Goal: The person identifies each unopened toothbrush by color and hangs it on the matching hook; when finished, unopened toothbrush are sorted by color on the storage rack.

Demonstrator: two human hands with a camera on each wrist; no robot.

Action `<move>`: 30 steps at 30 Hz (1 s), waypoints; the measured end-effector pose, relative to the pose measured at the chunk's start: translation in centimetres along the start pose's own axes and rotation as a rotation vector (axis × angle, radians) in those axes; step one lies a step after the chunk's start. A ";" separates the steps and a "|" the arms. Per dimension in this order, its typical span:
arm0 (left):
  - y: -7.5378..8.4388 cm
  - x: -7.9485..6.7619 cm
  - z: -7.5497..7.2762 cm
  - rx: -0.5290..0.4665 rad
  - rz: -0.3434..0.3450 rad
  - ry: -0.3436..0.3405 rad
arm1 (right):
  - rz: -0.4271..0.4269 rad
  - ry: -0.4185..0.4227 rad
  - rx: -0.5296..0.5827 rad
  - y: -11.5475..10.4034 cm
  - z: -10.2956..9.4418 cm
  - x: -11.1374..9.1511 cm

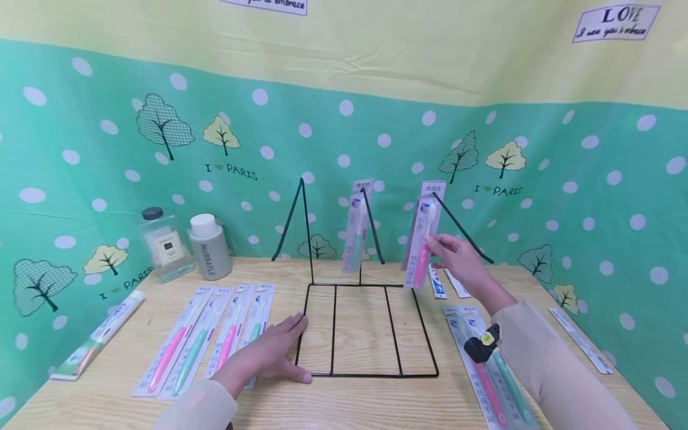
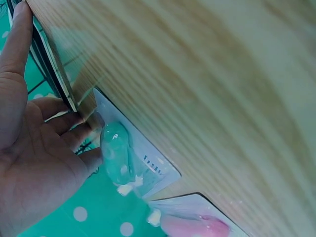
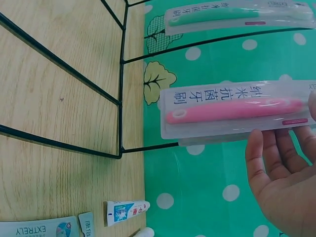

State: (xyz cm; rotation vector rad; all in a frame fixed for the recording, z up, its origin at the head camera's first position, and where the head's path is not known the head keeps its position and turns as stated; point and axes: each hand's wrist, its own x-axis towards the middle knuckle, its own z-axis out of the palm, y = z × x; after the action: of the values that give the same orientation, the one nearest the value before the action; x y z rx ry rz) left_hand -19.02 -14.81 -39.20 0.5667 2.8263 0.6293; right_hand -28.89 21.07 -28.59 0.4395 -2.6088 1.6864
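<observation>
A black wire rack [image 1: 367, 375] stands mid-table, with prongs rising at its back. On its right prong hangs a packaged pink toothbrush [image 1: 421, 263], another pack partly hidden behind it. My right hand [image 1: 462, 263] pinches this front pack at its right edge; the right wrist view shows thumb and fingers at the edge of the pink toothbrush pack [image 3: 232, 111]. A packaged green toothbrush [image 1: 356, 233] hangs on the middle prong, while the left prong is bare. My left hand [image 1: 274, 349] lies with extended fingers against the left side of the rack's base.
Several packaged toothbrushes [image 1: 174, 346] lie left of the rack; two more packs [image 1: 491, 370] lie under my right forearm. A toothpaste tube [image 1: 99, 337] and two bottles [image 1: 211, 248] are at far left. Small tubes [image 1: 438, 283] lie behind my right hand. A patterned curtain [image 1: 344, 131] backs the table.
</observation>
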 end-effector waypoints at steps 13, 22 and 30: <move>0.2 0.1 -0.1 0.018 -0.008 -0.020 | 0.032 0.021 -0.030 0.9 -0.9 -0.4; 0.3 0.1 -0.3 0.014 -0.024 -0.033 | 0.052 0.039 -0.116 2.6 -3.8 -3.2; 0.4 0.0 -0.3 -0.007 -0.032 -0.036 | 0.098 -0.008 -0.218 4.7 -6.4 -6.5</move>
State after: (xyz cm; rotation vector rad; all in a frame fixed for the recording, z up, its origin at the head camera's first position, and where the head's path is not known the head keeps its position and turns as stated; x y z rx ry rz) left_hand -19.00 -14.58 -38.70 0.5254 2.7926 0.6171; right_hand -24.66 30.14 -31.06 0.3179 -2.8213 1.4024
